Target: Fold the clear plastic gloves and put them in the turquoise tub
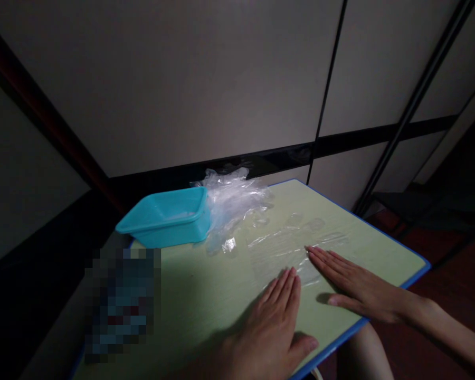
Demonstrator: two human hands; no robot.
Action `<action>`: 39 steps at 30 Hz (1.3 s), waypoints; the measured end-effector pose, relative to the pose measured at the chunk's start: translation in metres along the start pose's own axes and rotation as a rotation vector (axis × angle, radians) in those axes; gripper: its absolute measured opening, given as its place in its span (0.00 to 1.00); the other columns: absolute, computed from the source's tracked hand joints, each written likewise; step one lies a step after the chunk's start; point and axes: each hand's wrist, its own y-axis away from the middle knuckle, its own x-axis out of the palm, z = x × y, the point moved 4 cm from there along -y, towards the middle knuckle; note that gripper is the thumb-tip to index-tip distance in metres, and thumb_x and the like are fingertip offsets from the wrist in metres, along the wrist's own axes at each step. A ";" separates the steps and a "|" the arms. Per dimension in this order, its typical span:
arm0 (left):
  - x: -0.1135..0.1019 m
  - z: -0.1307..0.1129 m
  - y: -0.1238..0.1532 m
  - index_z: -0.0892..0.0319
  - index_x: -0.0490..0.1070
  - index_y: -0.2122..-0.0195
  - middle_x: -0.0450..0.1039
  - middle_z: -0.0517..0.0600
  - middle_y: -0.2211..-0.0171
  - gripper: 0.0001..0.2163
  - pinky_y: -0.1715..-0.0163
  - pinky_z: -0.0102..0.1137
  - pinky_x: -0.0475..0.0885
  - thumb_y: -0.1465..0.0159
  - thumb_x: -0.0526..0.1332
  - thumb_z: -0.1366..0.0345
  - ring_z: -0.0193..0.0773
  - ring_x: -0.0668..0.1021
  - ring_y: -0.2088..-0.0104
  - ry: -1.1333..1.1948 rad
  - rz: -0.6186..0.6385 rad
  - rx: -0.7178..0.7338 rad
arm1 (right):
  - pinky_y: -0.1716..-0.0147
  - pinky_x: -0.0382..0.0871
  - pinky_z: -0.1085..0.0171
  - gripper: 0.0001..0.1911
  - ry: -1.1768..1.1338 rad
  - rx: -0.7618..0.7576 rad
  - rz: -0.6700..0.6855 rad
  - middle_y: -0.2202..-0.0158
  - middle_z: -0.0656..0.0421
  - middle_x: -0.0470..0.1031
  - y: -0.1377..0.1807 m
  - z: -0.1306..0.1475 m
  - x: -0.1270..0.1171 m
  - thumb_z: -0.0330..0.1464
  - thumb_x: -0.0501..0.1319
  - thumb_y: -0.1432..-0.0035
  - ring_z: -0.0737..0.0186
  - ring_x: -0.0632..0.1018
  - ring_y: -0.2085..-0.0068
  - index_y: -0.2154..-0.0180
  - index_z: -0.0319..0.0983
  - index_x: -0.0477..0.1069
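Observation:
A clear disposable plastic glove point(279, 250) lies flat on the pale green table, its fingers toward the back right. My left hand point(275, 322) rests palm down with its fingers stretched out, the tips at the near edge of the glove. Flat too, my right hand point(350, 285) has its fingertips on the glove's right part and its thumb apart. Neither hand grips anything. Behind the glove is a loose heap of similar clear plastic gloves point(235, 198), crumpled and overlapping.
A turquoise plastic basin point(174, 227) stands at the table's back left, touching the heap. Nearer on the left is a pixelated, unreadable item point(122, 306). The table point(198, 311) has a blue edge. Behind it rise pale cabinet doors point(206, 89) with a black band.

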 end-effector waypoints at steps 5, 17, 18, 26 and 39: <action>-0.023 0.024 -0.008 0.66 0.39 0.39 0.36 0.56 0.38 0.30 0.43 0.42 0.50 0.37 0.50 0.57 0.45 0.46 0.39 0.145 -0.113 -0.116 | 0.45 0.53 0.50 0.29 -0.064 0.086 -0.062 0.40 0.51 0.53 -0.034 -0.034 -0.035 0.42 0.51 0.41 0.52 0.56 0.41 0.42 0.38 0.52; -0.026 0.093 -0.013 0.58 0.58 0.46 0.55 0.53 0.42 0.18 0.44 0.40 0.54 0.38 0.52 0.67 0.41 0.59 0.43 -0.124 -0.403 -0.087 | 0.73 0.63 0.65 0.10 -0.260 0.639 -0.374 0.72 0.54 0.72 -0.113 -0.132 0.000 0.37 0.57 0.49 0.61 0.72 0.72 0.71 0.35 0.68; -0.025 0.093 -0.013 0.58 0.58 0.46 0.55 0.53 0.42 0.18 0.44 0.40 0.55 0.38 0.52 0.66 0.42 0.59 0.43 -0.136 -0.404 -0.094 | 0.73 0.62 0.65 0.10 -0.263 0.644 -0.386 0.72 0.54 0.71 -0.113 -0.132 0.003 0.37 0.58 0.51 0.61 0.71 0.71 0.71 0.36 0.68; -0.027 0.090 -0.014 0.58 0.58 0.47 0.57 0.52 0.43 0.18 0.45 0.41 0.57 0.39 0.53 0.68 0.41 0.61 0.44 -0.193 -0.409 -0.093 | 0.71 0.63 0.64 0.10 -0.496 0.552 -0.404 0.74 0.56 0.70 -0.115 -0.131 0.001 0.39 0.56 0.53 0.61 0.71 0.71 0.77 0.39 0.64; -0.024 0.093 -0.015 0.59 0.58 0.47 0.57 0.53 0.43 0.18 0.45 0.41 0.57 0.39 0.53 0.68 0.41 0.60 0.44 -0.208 -0.406 -0.074 | 0.76 0.62 0.67 0.15 -1.157 0.271 0.109 0.75 0.55 0.76 -0.094 -0.092 -0.025 0.43 0.56 0.45 0.65 0.75 0.74 0.72 0.37 0.60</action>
